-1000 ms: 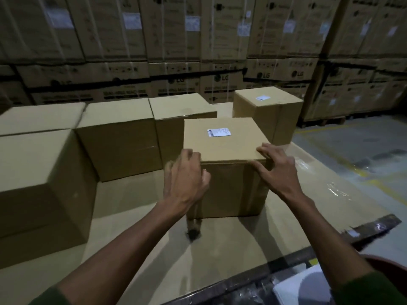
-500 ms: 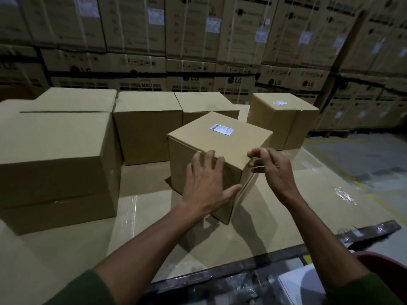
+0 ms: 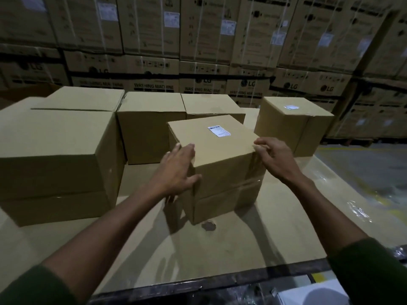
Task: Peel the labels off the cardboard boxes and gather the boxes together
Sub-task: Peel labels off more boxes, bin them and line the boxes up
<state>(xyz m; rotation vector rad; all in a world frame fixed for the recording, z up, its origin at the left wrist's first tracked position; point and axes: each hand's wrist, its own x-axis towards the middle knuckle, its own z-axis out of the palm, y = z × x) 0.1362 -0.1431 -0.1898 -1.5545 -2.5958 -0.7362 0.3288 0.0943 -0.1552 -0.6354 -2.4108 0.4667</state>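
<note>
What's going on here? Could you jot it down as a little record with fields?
place: warehouse, stacked cartons behind
surface: cardboard-covered platform
box in hand: middle box, label on top, not yet peeled
left hand: flat against the box's left side
right hand: fingers curled at its top right edge
other labelled box: far right box, apart from the rest
unlabelled tops: grouped boxes at left and behind

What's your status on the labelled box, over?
Left hand flat on near box, right hand at its top edge. Label still on. Second labelled box stands apart. Nothing blocking.
</note>
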